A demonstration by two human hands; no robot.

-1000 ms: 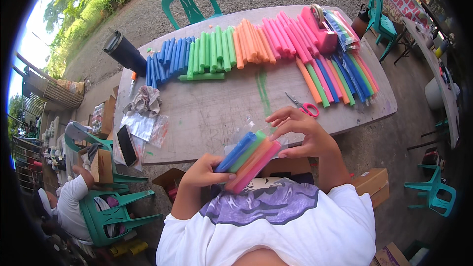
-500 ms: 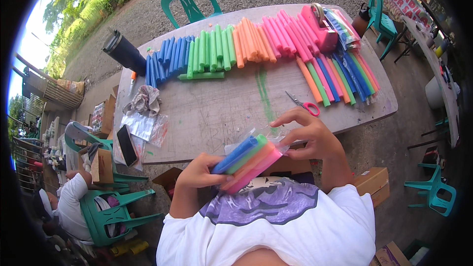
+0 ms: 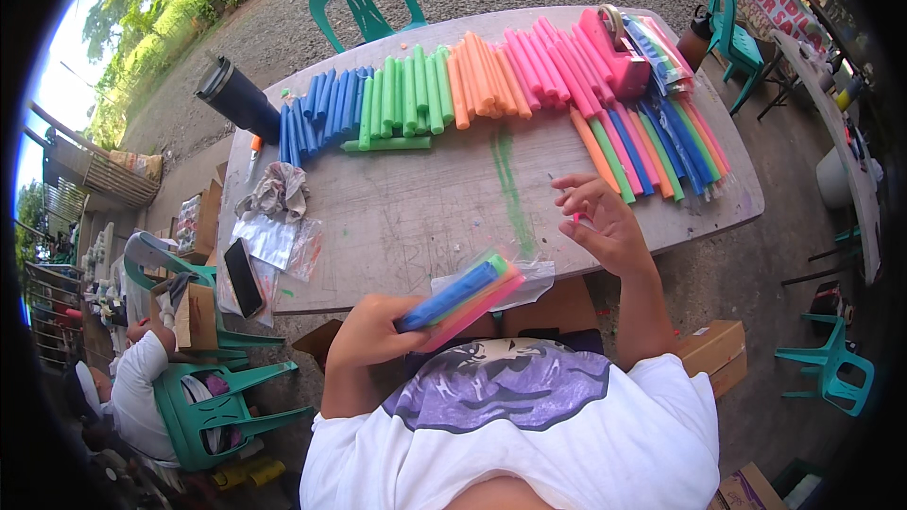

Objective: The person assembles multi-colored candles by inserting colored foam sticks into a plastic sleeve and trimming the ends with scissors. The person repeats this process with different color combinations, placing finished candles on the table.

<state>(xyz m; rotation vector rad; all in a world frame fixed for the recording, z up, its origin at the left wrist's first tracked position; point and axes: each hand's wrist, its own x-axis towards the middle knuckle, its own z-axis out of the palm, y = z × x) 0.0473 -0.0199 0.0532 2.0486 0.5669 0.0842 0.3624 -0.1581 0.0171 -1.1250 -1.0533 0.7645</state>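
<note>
The left hand (image 3: pixel 370 332) grips a bagged bundle of coloured sticks (image 3: pixel 461 297), blue, green, orange and pink, held just off the worktop's (image 3: pixel 416 217) near edge at 6 o'clock. The right hand (image 3: pixel 605 227), fingers half curled, pinches something small and pink over the scissors; what exactly, I cannot tell. At 12 o'clock lie rows of coloured sticks (image 3: pixel 472 85). At 9 o'clock sit a phone (image 3: pixel 243 277), crumpled plastic (image 3: pixel 279 191) and a dark tumbler (image 3: pixel 236 97).
</note>
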